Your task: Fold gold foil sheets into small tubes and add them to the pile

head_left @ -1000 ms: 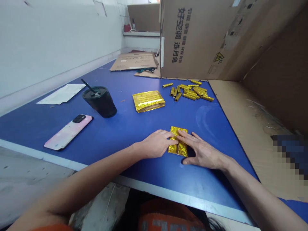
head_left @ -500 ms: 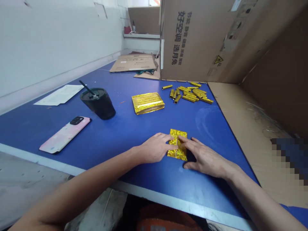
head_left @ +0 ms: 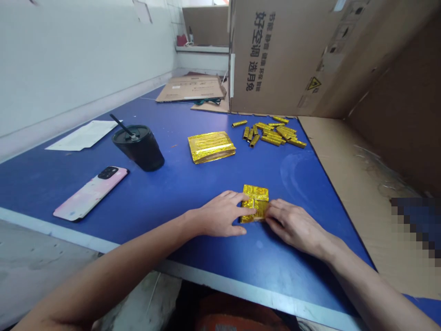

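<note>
A shiny gold sheet of foil paper [head_left: 257, 192], folded into a small flat shape, lies on the blue table in front of me. A crosswise fold line and a short vertical seam show on it. My left hand [head_left: 222, 214] rests at its left side, fingers apart, the index fingertip pressing near its middle and the thumb stretched out on the table. Along the right edge of the paper, the fingers of my right hand [head_left: 292, 223] are bent together and pinch its lower right corner. The right fingertips are partly hidden.
Beyond the hands lie a stack of gold foil sheets [head_left: 212, 147] and a pile of small folded gold strips [head_left: 274, 135]. A dark cup with straw [head_left: 143, 149], a phone [head_left: 91, 193] and white paper [head_left: 82, 136] are at left. A large cardboard box [head_left: 282, 59] stands behind.
My right hand has moved from the paper's top to its lower right edge and pinches there. The paper's lower part is now folded up, giving a crosswise line. My left thumb has spread out.
</note>
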The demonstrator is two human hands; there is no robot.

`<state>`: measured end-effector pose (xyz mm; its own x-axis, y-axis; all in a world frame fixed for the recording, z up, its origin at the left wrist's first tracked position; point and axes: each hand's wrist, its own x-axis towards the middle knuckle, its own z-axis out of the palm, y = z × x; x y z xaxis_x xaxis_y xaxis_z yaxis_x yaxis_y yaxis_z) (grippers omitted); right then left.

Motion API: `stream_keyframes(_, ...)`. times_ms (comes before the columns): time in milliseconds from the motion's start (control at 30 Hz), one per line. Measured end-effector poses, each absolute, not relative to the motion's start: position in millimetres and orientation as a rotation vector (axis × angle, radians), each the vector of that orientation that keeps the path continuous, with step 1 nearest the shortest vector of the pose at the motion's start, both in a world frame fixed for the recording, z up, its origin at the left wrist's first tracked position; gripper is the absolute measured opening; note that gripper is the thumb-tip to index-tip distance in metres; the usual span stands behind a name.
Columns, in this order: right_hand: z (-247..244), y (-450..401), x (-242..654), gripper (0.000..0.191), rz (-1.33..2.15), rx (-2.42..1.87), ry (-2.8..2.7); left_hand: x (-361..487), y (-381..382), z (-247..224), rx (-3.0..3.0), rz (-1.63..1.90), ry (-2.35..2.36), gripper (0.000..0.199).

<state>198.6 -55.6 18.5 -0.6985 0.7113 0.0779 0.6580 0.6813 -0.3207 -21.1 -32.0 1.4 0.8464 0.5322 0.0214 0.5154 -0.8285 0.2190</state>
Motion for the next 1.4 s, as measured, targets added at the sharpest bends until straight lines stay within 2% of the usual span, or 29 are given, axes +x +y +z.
stream_keyframes(67,16,-52,200,0.019,0.495,-1.194,-2.564,-20,-32,0,2.804,0.151,0.840,0.046)
stream_keyframes(200,11,-47,201,0.023,0.715,-1.427,-2.257,-15,-31,-3,2.732,0.187,0.959,0.027)
stream_keyframes(400,9,-43,206,0.022,0.990,-1.374,-2.214,-10,-31,-4,2.562,0.289,1.054,0.027)
stream_keyframes(633,22,-47,204,0.016,0.834,-1.258,-2.516,-9,-31,-7,2.487,0.353,1.095,0.026)
stream_keyframes(800,13,-44,205,0.023,0.963,-1.252,-2.324,-7,-29,-8,2.467,0.366,1.126,0.026)
stream_keyframes(967,4,-41,203,0.024,1.022,-1.439,-2.091,-5,-28,-10,2.462,0.390,1.165,0.023)
stream_keyframes(1233,-2,-36,195,0.017,0.903,-1.642,-2.013,0,-27,-14,2.428,0.460,1.278,0.017)
stream_keyframes(1400,-2,-36,190,0.005,0.827,-1.681,-2.009,2,-28,-15,2.423,0.506,1.327,0.016)
